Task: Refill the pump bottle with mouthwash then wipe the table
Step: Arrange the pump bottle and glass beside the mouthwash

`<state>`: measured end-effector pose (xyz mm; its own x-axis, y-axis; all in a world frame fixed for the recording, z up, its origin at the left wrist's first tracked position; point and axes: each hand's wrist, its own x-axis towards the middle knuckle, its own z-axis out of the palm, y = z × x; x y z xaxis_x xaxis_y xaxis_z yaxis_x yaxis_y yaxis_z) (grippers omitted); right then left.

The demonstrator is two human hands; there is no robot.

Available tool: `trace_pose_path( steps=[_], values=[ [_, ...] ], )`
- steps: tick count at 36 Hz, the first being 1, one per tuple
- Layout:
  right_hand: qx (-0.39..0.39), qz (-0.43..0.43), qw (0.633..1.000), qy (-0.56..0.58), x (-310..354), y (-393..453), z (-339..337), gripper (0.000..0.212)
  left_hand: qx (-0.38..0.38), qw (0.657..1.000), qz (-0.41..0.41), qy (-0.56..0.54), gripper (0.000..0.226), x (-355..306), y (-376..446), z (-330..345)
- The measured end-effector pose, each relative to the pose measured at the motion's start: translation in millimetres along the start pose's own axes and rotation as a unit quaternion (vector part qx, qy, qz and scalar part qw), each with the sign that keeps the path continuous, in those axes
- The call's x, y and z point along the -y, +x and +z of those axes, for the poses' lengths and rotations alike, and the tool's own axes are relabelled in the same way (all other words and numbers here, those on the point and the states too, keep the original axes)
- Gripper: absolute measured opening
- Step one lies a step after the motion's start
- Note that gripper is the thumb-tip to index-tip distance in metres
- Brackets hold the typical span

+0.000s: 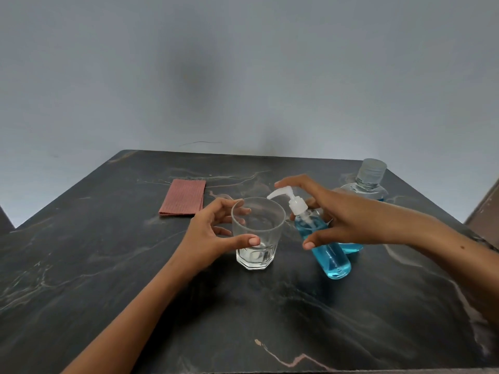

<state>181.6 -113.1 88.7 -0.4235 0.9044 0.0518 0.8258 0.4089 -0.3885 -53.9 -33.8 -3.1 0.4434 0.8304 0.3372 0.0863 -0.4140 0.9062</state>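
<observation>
A clear pump bottle (330,259) of blue mouthwash with a white pump head (283,193) stands at the middle of the dark marble table (108,265). My right hand (348,214) curves around it with fingers spread, index finger just above the pump head and thumb at the bottle's front. An empty clear glass (256,238) stands just left of the bottle. My left hand (208,233) cups the glass loosely, thumb in front and fingers behind its left side. The larger mouthwash bottle (367,182), capped, stands behind my right hand. A folded reddish cloth (183,197) lies at the back left.
A plain grey wall rises behind the table's far edge. The table's left and right corners drop off at both sides, and a brown surface (486,209) shows at the far right.
</observation>
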Motion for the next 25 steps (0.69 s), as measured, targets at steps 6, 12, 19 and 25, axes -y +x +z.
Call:
trace_pose_path(
  steps=[6,12,19,25],
  values=[
    [0.038,0.004,0.999,-0.018,-1.3,3.6,-0.8,0.084,-0.009,1.0,0.012,0.014,0.071,-2.9,-1.6,-0.4],
    [0.045,0.013,0.997,-0.057,0.4,3.6,-0.2,0.087,-0.01,1.0,0.017,0.019,0.072,-3.2,-1.5,0.5],
    [0.055,0.017,0.995,-0.076,3.6,3.5,1.4,0.083,-0.012,0.999,0.023,0.025,0.073,-2.0,-1.6,0.5],
    [0.04,0.022,0.996,-0.074,3.0,4.6,1.6,0.081,-0.01,0.999,0.02,0.025,0.075,-2.0,-1.2,0.6]
  ],
)
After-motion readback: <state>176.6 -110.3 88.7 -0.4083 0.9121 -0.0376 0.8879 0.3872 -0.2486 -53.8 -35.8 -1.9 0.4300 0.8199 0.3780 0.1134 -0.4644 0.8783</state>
